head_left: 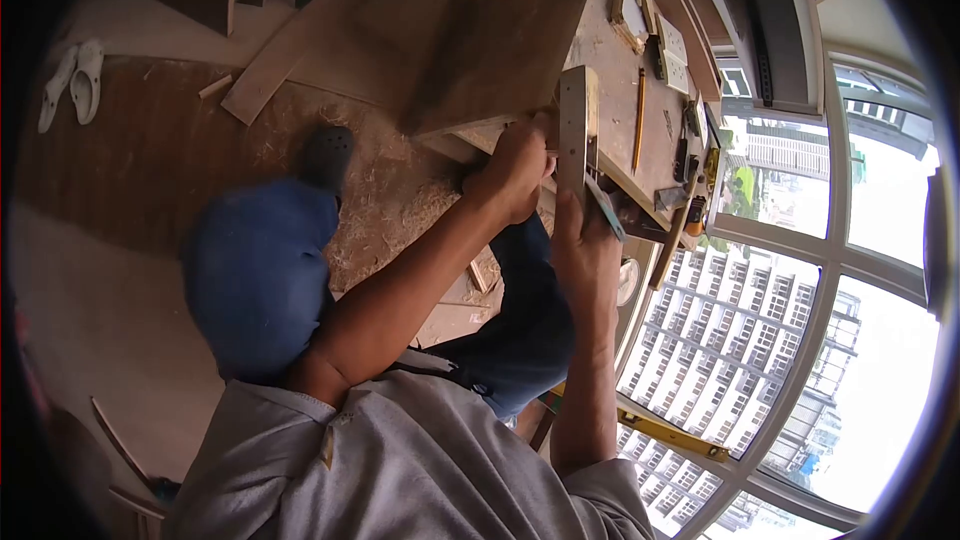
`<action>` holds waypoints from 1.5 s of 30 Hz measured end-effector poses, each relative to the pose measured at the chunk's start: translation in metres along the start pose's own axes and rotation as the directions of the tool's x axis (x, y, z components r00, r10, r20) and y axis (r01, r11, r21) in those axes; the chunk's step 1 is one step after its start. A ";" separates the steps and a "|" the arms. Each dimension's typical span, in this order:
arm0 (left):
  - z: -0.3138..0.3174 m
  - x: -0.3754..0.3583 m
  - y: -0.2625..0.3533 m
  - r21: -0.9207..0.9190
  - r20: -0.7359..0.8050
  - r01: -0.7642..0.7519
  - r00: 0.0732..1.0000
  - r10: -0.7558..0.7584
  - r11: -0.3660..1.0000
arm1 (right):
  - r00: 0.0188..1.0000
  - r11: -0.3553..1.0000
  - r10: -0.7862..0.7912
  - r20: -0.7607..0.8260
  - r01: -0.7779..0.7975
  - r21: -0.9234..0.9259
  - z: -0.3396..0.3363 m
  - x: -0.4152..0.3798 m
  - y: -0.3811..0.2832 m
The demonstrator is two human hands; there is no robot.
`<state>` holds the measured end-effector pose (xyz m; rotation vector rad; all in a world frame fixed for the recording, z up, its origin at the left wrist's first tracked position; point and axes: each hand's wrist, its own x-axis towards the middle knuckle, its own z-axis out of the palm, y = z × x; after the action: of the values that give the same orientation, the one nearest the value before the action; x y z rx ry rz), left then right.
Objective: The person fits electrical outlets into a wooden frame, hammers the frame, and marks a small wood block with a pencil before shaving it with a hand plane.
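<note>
My left hand [518, 168] is closed at the edge of a wooden workbench [510, 35], its fingers pinched together beside a pale strip with small holes [574, 135]. What it pinches is hidden. My right hand [588, 245] is closed at the lower end of that strip, thumb along it. A flat teal-edged tool [606, 210] juts out from between its fingers; its kind cannot be made out. The strip stands out across the bench's near edge, between my two hands.
On the bench lie a pencil [640, 120], a white socket plate [673, 55] and a wooden-handled tool [668, 255]. A yellow spirit level [675, 435] is by the window. Shavings and a board [262, 80] lie on the floor, near white clogs [86, 82].
</note>
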<state>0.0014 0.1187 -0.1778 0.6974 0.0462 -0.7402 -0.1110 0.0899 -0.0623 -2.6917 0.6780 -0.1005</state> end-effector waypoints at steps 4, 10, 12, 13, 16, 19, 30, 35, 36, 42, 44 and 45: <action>0.012 -0.003 0.004 -0.292 0.018 0.132 0.991 -0.133 0.947 | 0.995 0.995 0.100 -0.021 -0.100 0.017 0.003 -0.013 0.002; 0.009 -0.010 0.010 -0.273 0.015 0.169 0.985 -0.172 0.947 | 0.990 0.995 -0.088 -0.112 0.093 0.032 0.001 0.064 0.013; 0.006 -0.007 0.000 -0.055 -0.026 0.020 0.999 -0.022 0.998 | 0.944 0.896 0.328 -0.042 -0.296 0.331 -0.023 0.045 0.008; 0.009 -0.009 0.005 -0.057 -0.024 0.020 0.999 -0.022 0.998 | 0.925 0.811 0.349 -0.148 -0.219 0.543 -0.033 0.038 0.010; 0.015 -0.016 0.013 -0.119 -0.107 0.165 0.978 -0.178 0.979 | 0.907 0.821 0.337 -0.251 -0.153 0.551 -0.069 0.011 0.018; 0.014 -0.012 0.011 -0.146 -0.090 0.147 0.983 -0.161 0.978 | 0.940 0.857 0.300 -0.164 -0.190 0.479 -0.057 0.001 0.009; 0.011 -0.006 0.007 -0.303 0.020 0.174 0.984 -0.177 0.937 | 0.994 1.000 0.028 -0.104 -0.027 0.013 0.014 -0.023 0.014; 0.013 -0.012 0.017 -0.295 -0.038 0.196 0.976 -0.217 0.935 | 0.992 0.991 0.120 0.040 -0.122 0.048 0.006 0.070 0.004; 0.015 -0.009 0.025 -0.307 -0.035 0.177 0.980 -0.197 0.935 | 0.982 0.987 -0.158 -0.099 0.155 -0.039 0.008 0.054 0.007; 0.008 -0.009 0.015 -0.286 0.005 0.226 0.972 -0.235 0.931 | 0.998 0.999 0.040 -0.057 -0.041 -0.017 0.004 -0.023 0.009; 0.010 -0.011 0.013 -0.286 -0.040 0.174 0.980 -0.193 0.942 | 0.985 0.984 0.166 -0.047 -0.162 0.068 0.007 0.014 -0.002; 0.010 -0.014 0.010 -0.274 -0.037 0.182 0.979 -0.200 0.944 | 0.992 0.990 0.124 0.007 -0.124 -0.070 -0.002 0.041 -0.005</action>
<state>-0.0044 0.1265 -0.1600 0.4587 0.2724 -0.8781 -0.0724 0.0741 -0.0593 -2.7050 0.8582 -0.0303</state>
